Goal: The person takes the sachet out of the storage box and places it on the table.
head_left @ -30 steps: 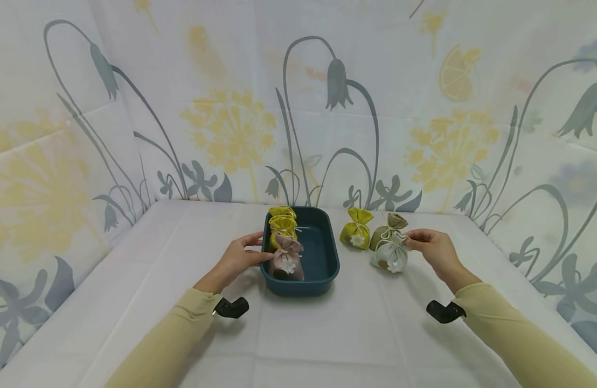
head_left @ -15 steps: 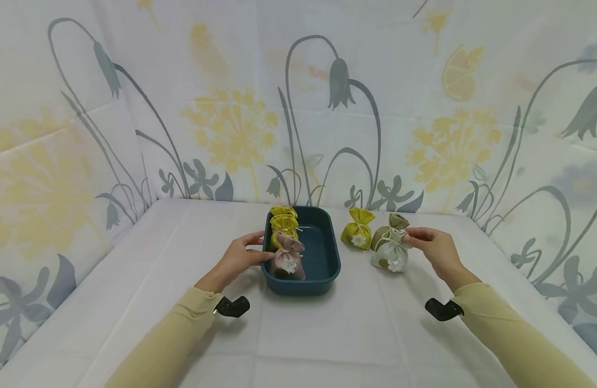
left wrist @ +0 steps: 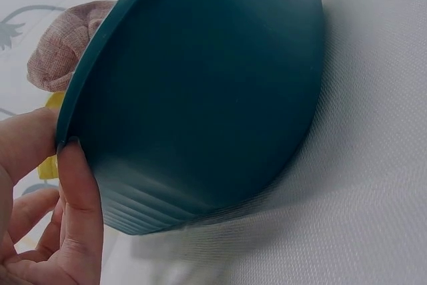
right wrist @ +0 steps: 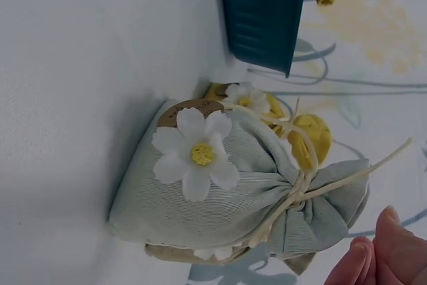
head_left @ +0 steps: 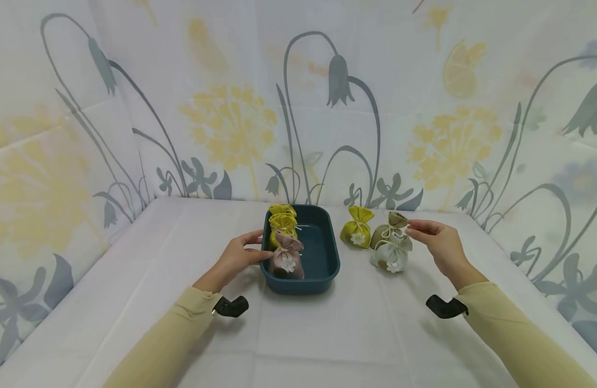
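Head view: the blue box [head_left: 300, 287] is pinched by the left hand [head_left: 236, 257]; the pale bag [head_left: 386, 253] is set right of it on the desk [head_left: 327, 337]. Left wrist view: just the rim [left wrist: 81, 68] is held. Right wrist view: nothing is held by the right hand [right wrist: 395, 257], loosely curled near the bag's top.

The desk [head_left: 327, 334] was covered with a plain white cloth [head_left: 167, 242], faintly creased. A dark teal tub [head_left: 300, 288] stood upright on it, toward the back. To the tub's right, apart from it, sat three small tied bags: a yellow bag [head_left: 354, 229] nearest the tub, a brown bag [head_left: 379, 235] beside that, and a pale grey-green bag [head_left: 388, 252] in front, partly hiding the brown one and bearing a white flower [head_left: 392, 267].
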Available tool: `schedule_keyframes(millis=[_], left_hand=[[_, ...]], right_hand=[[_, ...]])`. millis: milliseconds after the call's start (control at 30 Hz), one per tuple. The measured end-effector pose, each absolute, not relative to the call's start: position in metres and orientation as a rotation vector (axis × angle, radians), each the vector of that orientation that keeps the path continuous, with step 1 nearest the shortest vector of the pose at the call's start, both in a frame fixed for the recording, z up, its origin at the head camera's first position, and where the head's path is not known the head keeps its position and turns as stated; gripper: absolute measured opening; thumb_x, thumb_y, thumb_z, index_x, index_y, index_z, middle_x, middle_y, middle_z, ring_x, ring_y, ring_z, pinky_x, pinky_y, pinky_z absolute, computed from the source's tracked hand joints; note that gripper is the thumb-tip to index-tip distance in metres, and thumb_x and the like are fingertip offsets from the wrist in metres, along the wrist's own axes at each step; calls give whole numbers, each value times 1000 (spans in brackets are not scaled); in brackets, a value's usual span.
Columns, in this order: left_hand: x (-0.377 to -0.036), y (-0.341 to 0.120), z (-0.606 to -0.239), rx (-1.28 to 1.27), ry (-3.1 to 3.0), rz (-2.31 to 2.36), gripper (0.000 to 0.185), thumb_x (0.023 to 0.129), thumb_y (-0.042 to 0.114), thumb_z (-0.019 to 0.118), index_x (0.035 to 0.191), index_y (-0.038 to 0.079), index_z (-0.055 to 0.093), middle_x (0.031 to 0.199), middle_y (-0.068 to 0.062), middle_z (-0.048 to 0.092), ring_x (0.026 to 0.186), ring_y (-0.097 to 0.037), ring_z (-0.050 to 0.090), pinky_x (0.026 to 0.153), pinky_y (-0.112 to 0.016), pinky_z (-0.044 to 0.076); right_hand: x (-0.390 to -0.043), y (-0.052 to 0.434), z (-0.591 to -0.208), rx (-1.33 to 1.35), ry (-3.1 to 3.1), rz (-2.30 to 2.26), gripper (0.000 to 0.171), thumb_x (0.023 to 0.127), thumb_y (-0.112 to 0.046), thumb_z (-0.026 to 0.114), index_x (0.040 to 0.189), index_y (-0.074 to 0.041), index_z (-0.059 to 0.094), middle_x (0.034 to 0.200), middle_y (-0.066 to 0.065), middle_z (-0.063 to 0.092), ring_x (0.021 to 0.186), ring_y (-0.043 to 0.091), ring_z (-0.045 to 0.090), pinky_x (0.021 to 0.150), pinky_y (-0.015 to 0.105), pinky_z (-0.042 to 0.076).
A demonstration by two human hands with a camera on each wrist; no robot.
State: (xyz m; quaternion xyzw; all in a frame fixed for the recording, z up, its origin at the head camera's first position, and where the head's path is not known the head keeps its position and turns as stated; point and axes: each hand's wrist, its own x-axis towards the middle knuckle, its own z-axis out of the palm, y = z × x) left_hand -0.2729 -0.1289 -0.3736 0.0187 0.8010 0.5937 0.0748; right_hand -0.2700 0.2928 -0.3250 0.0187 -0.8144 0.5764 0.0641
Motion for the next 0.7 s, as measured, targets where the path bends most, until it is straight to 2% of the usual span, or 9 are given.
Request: schedule_keyframes(millis=[167,367,500,567,700], left_hand=[[-271,-129,-374,57,2404,1783,73,79,18,76,142,14,41,134,-14,45,106,-23,57,85,-37,49],[-272,-130,-373,65,2403,1776,73,79,19,76,142,14,40,135,-14,44,106,-23,57,86,-37,48],[-273,-130,-373,71,2401,1784,72,79,18,76,142,14,40,134,-15,44,106,-24,56,85,-38,49],[-273,-130,-373,69,2404,1777,73,79,19,76,142,14,40,135,-14,44,107,-24,56,86,-38,48],[-273,-130,-374,62,2406,1774,73,79,19,76,142,14,40,135,-14,44,107,-24,56,86,-38,48]], right_hand=[[-267,289,-322,77,-2455,1735,51,86,-24,69,124,8,54,84,-22,64,91,-5,54,100,42,32],[-264,283,-317,132,-2444,1784,37,86,-23,69,117,-3,63,90,-19,64,92,-3,55,87,19,39],[-264,277,-315,148,-2413,1842,29,85,-21,70,111,-9,67,93,-17,65,93,-2,55,81,12,41],[-264,275,-315,151,-2409,1850,31,85,-22,70,112,-7,66,95,-15,65,94,-1,55,81,12,41],[-265,269,-315,168,-2416,1842,45,85,-21,69,120,5,58,99,-13,65,95,-2,54,82,12,41]])
